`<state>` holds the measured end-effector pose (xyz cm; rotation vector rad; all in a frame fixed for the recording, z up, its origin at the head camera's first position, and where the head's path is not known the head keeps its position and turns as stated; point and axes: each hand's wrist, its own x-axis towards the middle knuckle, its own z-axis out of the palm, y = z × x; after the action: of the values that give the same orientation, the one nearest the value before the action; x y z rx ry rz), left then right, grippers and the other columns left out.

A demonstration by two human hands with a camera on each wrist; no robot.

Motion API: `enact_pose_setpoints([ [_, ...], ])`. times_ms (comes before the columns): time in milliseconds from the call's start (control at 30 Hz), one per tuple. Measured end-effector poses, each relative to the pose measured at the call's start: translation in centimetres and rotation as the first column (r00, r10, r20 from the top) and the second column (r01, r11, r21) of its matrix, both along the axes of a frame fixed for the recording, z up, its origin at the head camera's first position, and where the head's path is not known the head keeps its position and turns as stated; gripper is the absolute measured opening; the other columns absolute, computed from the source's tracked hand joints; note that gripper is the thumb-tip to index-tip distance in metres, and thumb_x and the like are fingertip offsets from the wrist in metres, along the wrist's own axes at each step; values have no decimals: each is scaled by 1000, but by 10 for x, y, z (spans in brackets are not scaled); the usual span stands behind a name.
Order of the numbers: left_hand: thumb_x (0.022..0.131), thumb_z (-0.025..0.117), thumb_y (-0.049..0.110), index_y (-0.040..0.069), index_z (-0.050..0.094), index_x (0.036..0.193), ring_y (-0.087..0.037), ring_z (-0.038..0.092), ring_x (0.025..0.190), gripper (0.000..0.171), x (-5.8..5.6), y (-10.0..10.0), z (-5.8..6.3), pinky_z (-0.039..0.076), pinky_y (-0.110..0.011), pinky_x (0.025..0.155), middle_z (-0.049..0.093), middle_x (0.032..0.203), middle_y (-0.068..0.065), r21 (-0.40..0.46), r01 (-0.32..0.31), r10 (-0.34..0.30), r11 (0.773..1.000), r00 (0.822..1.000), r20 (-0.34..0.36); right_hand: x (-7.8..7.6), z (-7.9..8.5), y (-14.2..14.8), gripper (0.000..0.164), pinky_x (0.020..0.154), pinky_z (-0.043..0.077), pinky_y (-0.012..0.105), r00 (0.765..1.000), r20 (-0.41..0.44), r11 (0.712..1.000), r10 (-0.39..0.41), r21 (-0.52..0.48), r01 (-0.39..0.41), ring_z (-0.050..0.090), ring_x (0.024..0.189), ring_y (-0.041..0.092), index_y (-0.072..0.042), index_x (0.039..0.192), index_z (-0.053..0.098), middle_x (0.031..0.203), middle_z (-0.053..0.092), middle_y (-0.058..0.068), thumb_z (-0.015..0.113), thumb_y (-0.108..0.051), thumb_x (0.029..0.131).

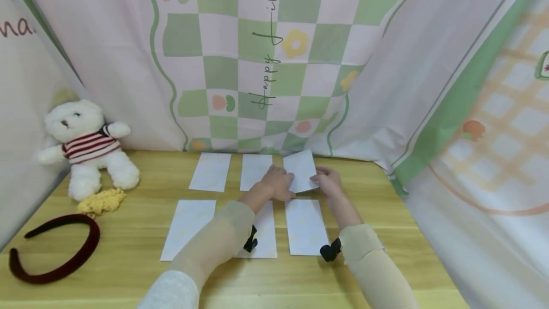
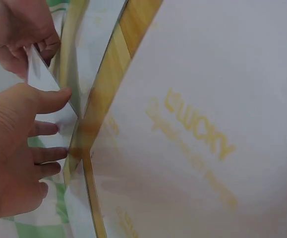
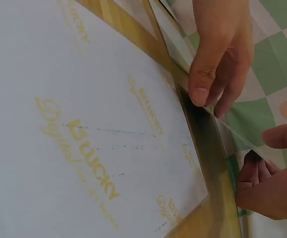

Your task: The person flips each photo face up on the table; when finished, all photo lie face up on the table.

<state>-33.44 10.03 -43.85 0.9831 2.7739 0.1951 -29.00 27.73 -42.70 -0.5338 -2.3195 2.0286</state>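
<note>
White photo paper sheets lie in two rows, with faint yellow "LUCKY" print on their upturned backs. The back-right sheet (image 1: 300, 170) is tilted up from the table at its right side. My right hand (image 1: 329, 182) pinches that sheet by its right edge, thumb and fingers on either side, as the right wrist view also shows the hand (image 3: 272, 181). At the left edge, my left hand (image 1: 276, 182) touches the same sheet with fairly straight fingers (image 2: 49, 154) spread from the thumb. The neighbouring back-middle sheet (image 1: 253, 171) is partly under the left hand in the head view.
Other sheets lie at back left (image 1: 210, 171), front left (image 1: 188, 228) and front right (image 1: 305, 228); the left arm covers part of the front-middle sheet (image 1: 268, 232). A white teddy bear (image 1: 92, 144), yellow tassel (image 1: 102, 201) and dark red headband (image 1: 87, 247) are at the left.
</note>
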Motion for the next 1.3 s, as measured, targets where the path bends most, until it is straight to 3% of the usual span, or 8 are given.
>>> enact_pose_setpoints([
  [133,108,45,45,9,50,152,-36,31,157,58,-5,5,-4,19,-53,135,43,163,-18,67,-47,43,997,997,69,1,4,-7,69,115,51,37,1000,-26,1000,-5,14,5,50,140,41,5,155,38,161,41,29,56,7,88],
  [233,108,39,35,4,67,132,-35,51,141,48,-8,11,-5,40,-49,123,61,145,-18,185,-97,78,978,991,106,0,6,-10,69,96,56,21,999,-50,1000,-10,22,11,52,136,39,4,156,38,159,44,28,50,10,88],
  [400,102,42,24,-2,73,102,-30,67,91,41,-8,17,-1,57,-38,84,75,103,-20,478,-243,124,844,956,266,1,12,-16,65,84,55,19,995,-102,998,12,70,-5,58,124,33,-1,154,45,153,51,29,50,7,89],
  [533,101,44,27,-2,69,120,-34,65,100,42,-10,18,3,56,-43,91,71,118,-24,574,-470,154,671,845,512,3,19,-23,61,114,52,49,989,-105,994,104,26,-102,51,141,42,-5,157,41,161,42,27,48,1,97],
  [667,106,45,33,2,62,138,-37,62,124,48,-12,20,7,52,-46,111,65,139,-22,574,-658,54,488,679,732,5,21,-26,59,124,38,64,977,-66,979,204,-5,-204,39,151,46,-10,161,35,169,31,22,46,-7,103],
  [833,106,46,41,16,33,163,-40,52,142,63,-12,18,9,52,-53,114,47,160,-20,523,-772,-80,361,533,842,7,18,-27,61,124,36,66,950,6,949,313,38,-313,29,157,43,-17,165,28,173,26,16,44,-21,107],
  [1100,108,44,35,26,10,169,-43,52,143,70,-16,14,7,51,-61,113,43,159,-30,504,-838,-254,211,451,856,9,13,-25,61,128,25,67,890,72,888,451,63,-456,18,161,45,-19,168,16,177,11,14,37,-32,112],
  [1300,110,43,28,19,14,168,-44,54,142,66,-16,16,4,52,-51,116,48,156,-30,496,-858,-265,133,451,852,11,9,-17,74,132,13,66,818,106,781,566,251,-572,6,164,42,-23,169,6,178,3,12,48,-39,110],
])
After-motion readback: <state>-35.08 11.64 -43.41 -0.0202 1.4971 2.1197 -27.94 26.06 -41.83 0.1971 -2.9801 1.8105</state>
